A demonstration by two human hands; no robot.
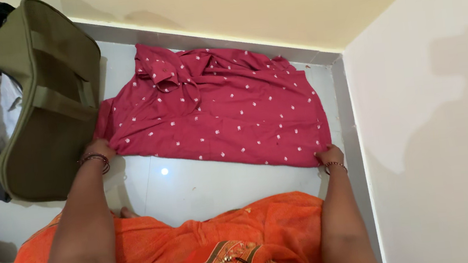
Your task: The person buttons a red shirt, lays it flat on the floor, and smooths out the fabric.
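1. Orange cloth with a gold and green border [200,251] fills the near edge of the view, draped over the person's lap, with both forearms reaching out past it.
2. Beyond it, a crimson shirt with small white dots [215,113] lies spread flat on the pale tiled floor [193,182], its collar at the far left and its far side close to the wall's grey skirting.
3. At the shirt's near left corner, the left hand [99,148] has its fingers closed on the fabric, right beside an olive-green duffel bag [48,104] that stands open at the left.
4. At the near right corner, the right hand [329,153] pinches the hem, fingers together on the cloth, close to the right wall.
5. Judging by this, the step in hand looks like straightening or starting a fold along the near edge.
6. A clean fold would call for lifting both corners evenly and keeping the edge taut, with the left sleeve area kept clear of the bag.
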